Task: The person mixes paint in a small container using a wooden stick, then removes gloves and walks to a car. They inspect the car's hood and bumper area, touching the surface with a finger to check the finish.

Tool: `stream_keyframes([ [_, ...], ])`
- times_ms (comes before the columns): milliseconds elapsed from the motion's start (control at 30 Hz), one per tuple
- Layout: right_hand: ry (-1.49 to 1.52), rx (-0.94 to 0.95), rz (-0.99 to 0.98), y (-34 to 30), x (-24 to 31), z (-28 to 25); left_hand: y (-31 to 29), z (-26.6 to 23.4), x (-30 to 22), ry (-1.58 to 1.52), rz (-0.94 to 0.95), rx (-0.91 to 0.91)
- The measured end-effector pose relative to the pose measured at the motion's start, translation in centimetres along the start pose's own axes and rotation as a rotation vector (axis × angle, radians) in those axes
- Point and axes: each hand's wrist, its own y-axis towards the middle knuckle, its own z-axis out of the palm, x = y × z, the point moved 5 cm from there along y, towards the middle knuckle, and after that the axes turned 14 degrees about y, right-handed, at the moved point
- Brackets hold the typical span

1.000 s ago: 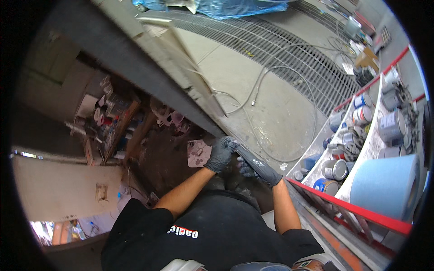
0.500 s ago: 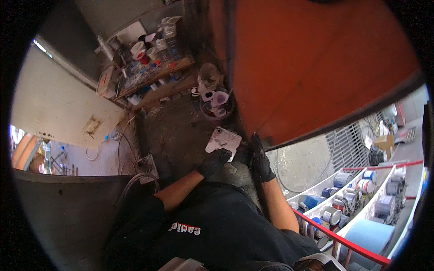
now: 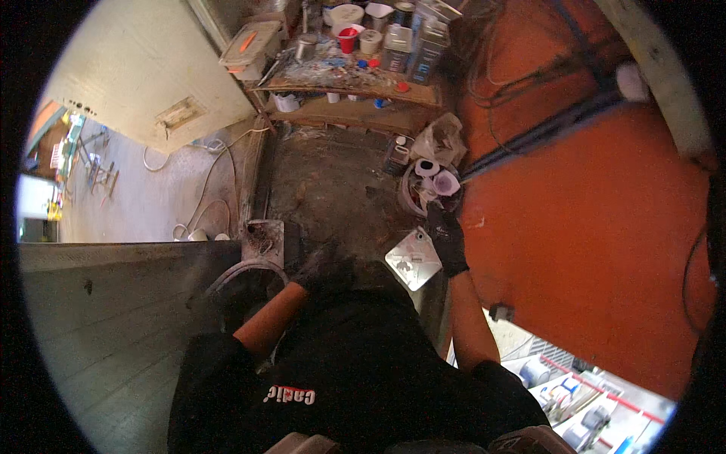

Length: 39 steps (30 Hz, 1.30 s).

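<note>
My right hand [image 3: 448, 240], in a black glove, reaches forward just left of the orange panel [image 3: 560, 250]. Its fingers look stretched toward a waste bucket [image 3: 408, 195] full of pale cups. Below and left of this hand stands a square, pale metal can-like thing [image 3: 414, 259] with a small round fitting at one corner. The hand overlaps its right edge; a grip on it does not show. My left hand [image 3: 327, 271], also black-gloved, is at the front of my body, apart from that thing. Motion blurs its fingers against the dark floor.
A cluttered workbench [image 3: 340, 115] holds cans, a red cup and an orange-handled box [image 3: 249, 47]. A crumpled bag [image 3: 441, 139] and dark bottle [image 3: 395, 156] stand by the bucket. Hoses [image 3: 208, 170] trail at the left. Paint cans [image 3: 535, 372] sit on racks at lower right.
My view has turned, bringing the workbench closer to centre. My left hand has moved left, off the pale can-like thing. My right hand has left the orange panel's lower edge for the bucket area.
</note>
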Motion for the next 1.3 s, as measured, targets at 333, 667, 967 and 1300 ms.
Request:
stream_keyframes([
  [333,2.641,-0.477,0.361,21.4,0.8,6.2,6.6,-6.0,5.7,0.179,-0.186,-0.12],
  [667,2.688,0.371,0.191,43.1,10.2,14.0,5.2,-20.7,17.5,0.138,-0.557,-0.454],
  [967,2.558,0.644,0.568,48.8,16.3,12.0,9.1,-28.1,20.7,0.489,-0.541,-0.065],
  [1300,2.771,1.019,1.039,24.4,17.4,3.0,18.4,-39.5,19.7,0.046,-0.694,-0.048],
])
